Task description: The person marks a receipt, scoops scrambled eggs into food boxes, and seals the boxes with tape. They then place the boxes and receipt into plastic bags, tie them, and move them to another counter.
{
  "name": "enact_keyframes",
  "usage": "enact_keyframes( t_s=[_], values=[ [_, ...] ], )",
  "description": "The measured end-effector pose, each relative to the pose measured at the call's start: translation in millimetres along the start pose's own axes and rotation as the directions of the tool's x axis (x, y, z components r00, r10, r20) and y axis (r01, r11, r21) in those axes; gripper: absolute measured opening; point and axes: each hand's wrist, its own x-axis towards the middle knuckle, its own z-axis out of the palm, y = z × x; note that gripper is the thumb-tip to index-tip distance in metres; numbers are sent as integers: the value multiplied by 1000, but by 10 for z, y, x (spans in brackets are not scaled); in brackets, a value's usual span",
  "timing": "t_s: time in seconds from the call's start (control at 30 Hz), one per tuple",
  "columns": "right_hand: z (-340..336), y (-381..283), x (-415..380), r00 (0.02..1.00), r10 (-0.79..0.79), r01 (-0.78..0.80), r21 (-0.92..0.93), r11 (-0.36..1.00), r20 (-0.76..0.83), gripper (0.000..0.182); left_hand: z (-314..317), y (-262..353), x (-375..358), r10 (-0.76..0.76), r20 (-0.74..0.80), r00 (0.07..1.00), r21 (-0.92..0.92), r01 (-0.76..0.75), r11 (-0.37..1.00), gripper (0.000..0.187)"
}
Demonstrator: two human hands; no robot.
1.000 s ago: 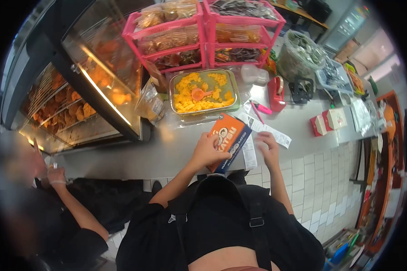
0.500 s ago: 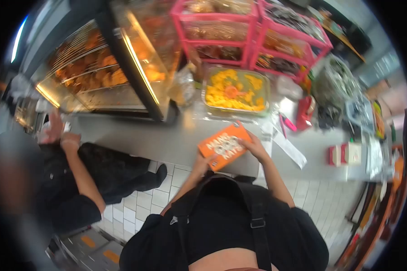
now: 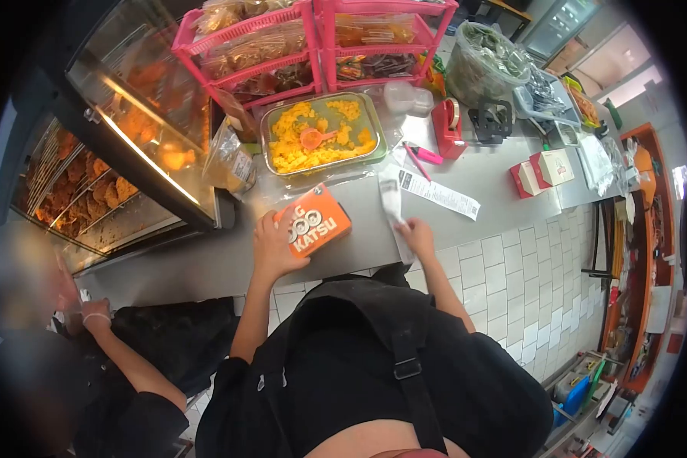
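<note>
Head: L fingers (image 3: 266, 227) curved, gripping L end of orange box (image 3: 317, 221); R fingers (image 3: 406, 228) pinched on receipt (image 3: 390, 195).

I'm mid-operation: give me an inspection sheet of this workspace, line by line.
Surface: bare grey metal counter showing near the hands
Handled things: orange printed box; long white paper strip
Clutter: rectangular tray of yellow food, printed white receipt, red tape dispenser
Hands: left hand on box; right hand at strip's near end
Cables: nothing seen
Surroundings: lit glass-sided food case; another person's arm, left
</note>
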Motion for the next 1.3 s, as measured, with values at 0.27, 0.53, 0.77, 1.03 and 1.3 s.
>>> enact_keyframes(
  t_s=[0.27,0.53,0.77,1.03,1.3],
  values=[
    [-1081,-1714,-641,921,-343,340,809,479,-184,34,-61,-208,-148,-19,-180,983,-312,-38,949,101],
    [-1406,-2452,-963,638,-756,428,884,190,-147,61,22,-434,-739,-224,-256,940,-738,-40,674,109],
    [-1338,-2644,-1039,610,-787,429,872,236,-88,64,-139,-409,-1101,-314,-256,914,-728,31,685,105],
    [-1251,-2650,-1029,629,-776,420,862,283,-52,71,-88,-484,-1141,-325,-308,894,-706,13,708,102],
    [-1299,-2600,-1025,642,-764,475,813,336,-59,72,-77,-468,-985,-300,-318,900,-695,-6,719,103]
  ],
)
